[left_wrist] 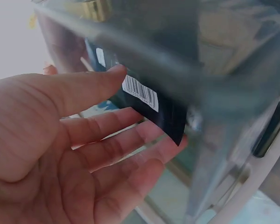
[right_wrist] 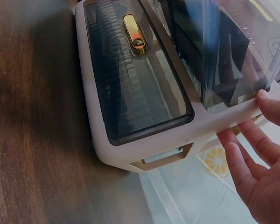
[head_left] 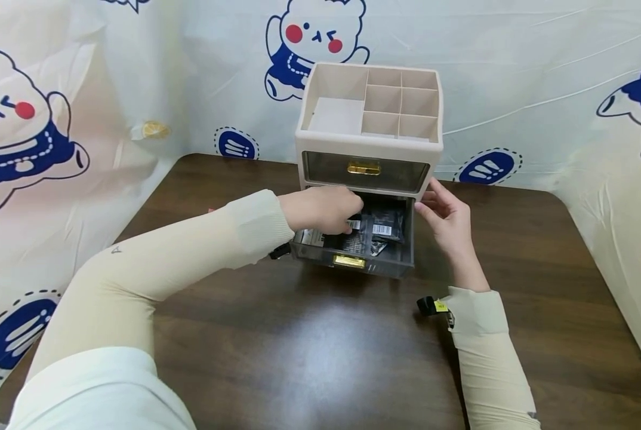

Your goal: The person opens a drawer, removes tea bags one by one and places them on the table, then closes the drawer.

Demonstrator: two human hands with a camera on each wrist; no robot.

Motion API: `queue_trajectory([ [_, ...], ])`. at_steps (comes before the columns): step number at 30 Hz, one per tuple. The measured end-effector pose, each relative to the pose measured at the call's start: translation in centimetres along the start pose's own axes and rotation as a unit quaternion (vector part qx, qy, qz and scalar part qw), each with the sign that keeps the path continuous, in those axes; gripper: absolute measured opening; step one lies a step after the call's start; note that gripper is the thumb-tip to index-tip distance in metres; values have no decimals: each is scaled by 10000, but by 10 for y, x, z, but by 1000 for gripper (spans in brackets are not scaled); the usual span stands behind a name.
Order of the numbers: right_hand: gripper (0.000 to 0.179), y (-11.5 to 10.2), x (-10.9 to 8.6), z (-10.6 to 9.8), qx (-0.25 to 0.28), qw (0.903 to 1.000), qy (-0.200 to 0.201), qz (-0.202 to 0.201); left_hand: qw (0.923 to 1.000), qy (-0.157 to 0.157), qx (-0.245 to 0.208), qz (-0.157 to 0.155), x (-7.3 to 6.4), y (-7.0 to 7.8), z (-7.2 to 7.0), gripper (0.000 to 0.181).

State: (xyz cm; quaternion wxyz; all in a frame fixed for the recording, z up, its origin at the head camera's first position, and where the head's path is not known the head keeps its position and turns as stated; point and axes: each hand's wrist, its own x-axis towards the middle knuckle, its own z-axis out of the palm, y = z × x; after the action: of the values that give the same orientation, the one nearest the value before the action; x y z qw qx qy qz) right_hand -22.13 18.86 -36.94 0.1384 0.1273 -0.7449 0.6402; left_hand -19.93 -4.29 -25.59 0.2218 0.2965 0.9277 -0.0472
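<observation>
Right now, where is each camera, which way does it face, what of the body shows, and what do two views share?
Head: on the head, facing forward and down at the organizer; left hand, right hand and sleeves show.
Left wrist: on that wrist, facing a packet and the open drawer; left hand shows.
Right wrist: on that wrist, facing the organizer's edge and a closed drawer; right hand shows.
Shared: head and left wrist both show the left hand and open drawer.

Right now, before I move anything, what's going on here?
A person's left hand is in the open drawer of a beige organizer, holding a black packet with a barcode. The right hand grips the organizer's side edge. Another dark packet lies in the drawer; the drawer above is closed.
</observation>
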Motion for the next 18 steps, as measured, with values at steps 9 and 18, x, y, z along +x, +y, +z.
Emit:
queue_trajectory([
  [9, 55, -2, 0, 1, -23, 10000, -25, 51, 9981, 456, -410, 43, -11, -3, -5, 27],
  [18, 53, -1, -1, 1, -25, 10000, 1, 63, 9871, 566, -1402, 522, -12, -12, -5, 13],
])
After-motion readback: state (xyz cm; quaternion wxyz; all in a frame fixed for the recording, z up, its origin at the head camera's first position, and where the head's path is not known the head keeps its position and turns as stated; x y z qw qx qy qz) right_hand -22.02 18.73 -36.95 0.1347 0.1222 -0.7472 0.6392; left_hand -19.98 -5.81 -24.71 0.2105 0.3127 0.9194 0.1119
